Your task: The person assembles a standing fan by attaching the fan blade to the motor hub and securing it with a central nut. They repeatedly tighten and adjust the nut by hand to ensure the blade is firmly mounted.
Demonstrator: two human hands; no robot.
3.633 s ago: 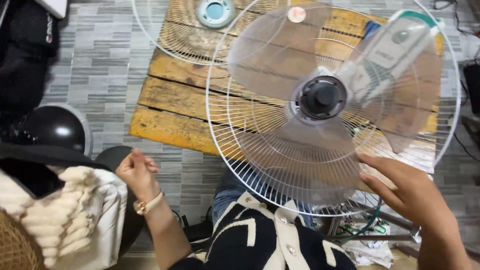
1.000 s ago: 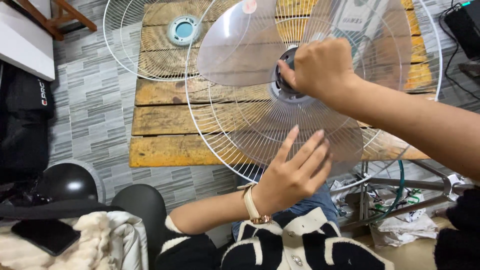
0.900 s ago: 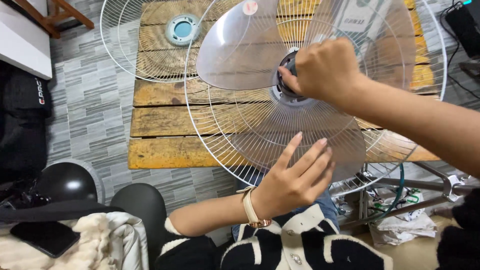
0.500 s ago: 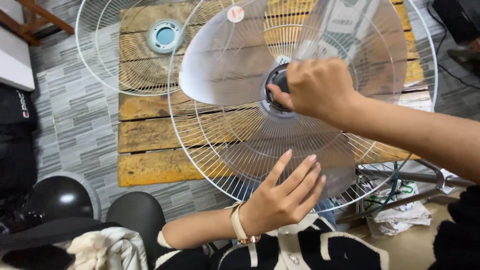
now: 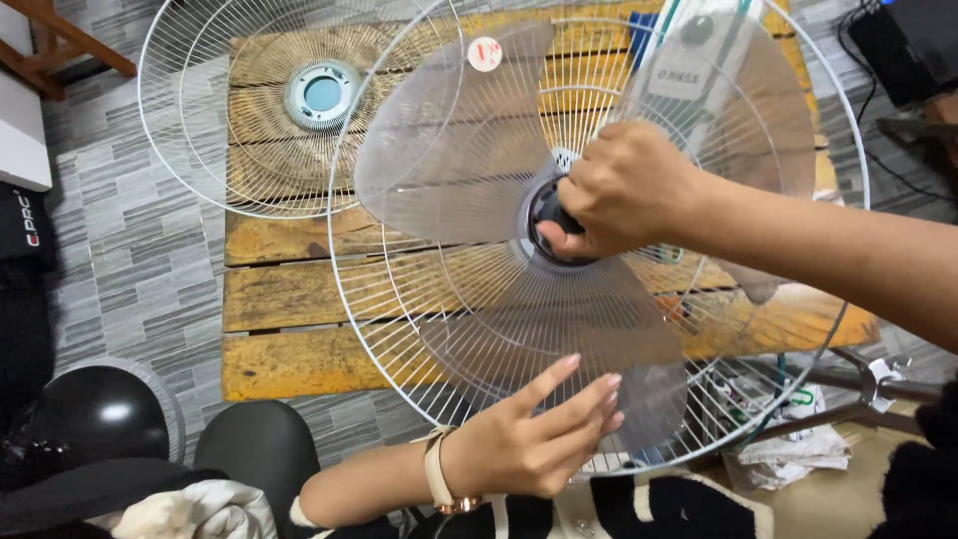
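A clear plastic fan blade [image 5: 469, 170] sits inside a white wire rear guard [image 5: 399, 329]. My right hand [image 5: 624, 190] is closed around the black hub cap [image 5: 549, 215] at the blade's centre. My left hand [image 5: 534, 439], with a wristwatch, lies flat with fingers spread against the lower blade and the guard's bottom rim. The fan's white motor housing [image 5: 699, 70] shows through the blades at the upper right.
A second wire guard [image 5: 249, 110] with a round centre badge lies on a yellow wooden pallet [image 5: 289, 289] over grey tiles. A black round helmet-like object [image 5: 95, 414] is at lower left. Metal stand legs [image 5: 848, 389] and crumpled paper lie at lower right.
My right hand came up from the guard's lower rim to grip the hub. My left hand rose to press on the lower blade. The view shifted, so the fan sits more central.
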